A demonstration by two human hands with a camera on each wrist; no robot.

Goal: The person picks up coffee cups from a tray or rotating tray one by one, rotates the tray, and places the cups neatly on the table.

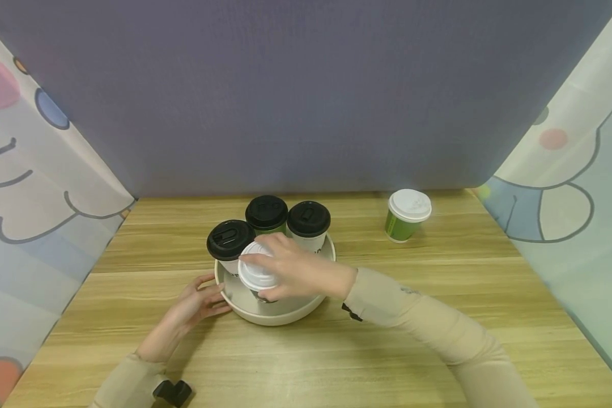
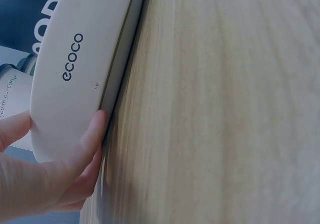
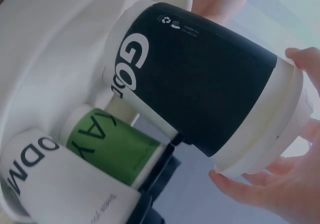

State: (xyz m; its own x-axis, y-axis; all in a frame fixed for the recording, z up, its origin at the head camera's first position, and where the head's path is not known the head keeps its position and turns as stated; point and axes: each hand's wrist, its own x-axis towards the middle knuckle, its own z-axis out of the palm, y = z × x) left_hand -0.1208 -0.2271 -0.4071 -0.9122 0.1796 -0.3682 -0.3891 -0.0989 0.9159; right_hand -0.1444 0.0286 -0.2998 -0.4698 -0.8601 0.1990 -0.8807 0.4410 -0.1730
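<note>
My right hand (image 1: 301,267) grips a paper cup (image 3: 200,78) around its white lid (image 1: 254,271). That cup has a dark sleeve with white letters and is in the front part of a round white tray (image 1: 270,319); whether its base touches the tray I cannot tell. At the tray's left side my left hand (image 1: 194,309) pinches the edge, thumb at the rim and fingers on the outer wall marked "ecoco". Black-lidded cups stand in the tray: a left one (image 1: 230,240), a green-bodied back one (image 1: 267,213) and a right white one (image 1: 309,220).
A green paper cup (image 1: 402,226) with a white lid stands alone on the wooden table (image 1: 438,294), right of the tray. Behind the table rises a grey panel (image 1: 306,102). Cartoon-printed sheets (image 1: 46,170) close off both sides.
</note>
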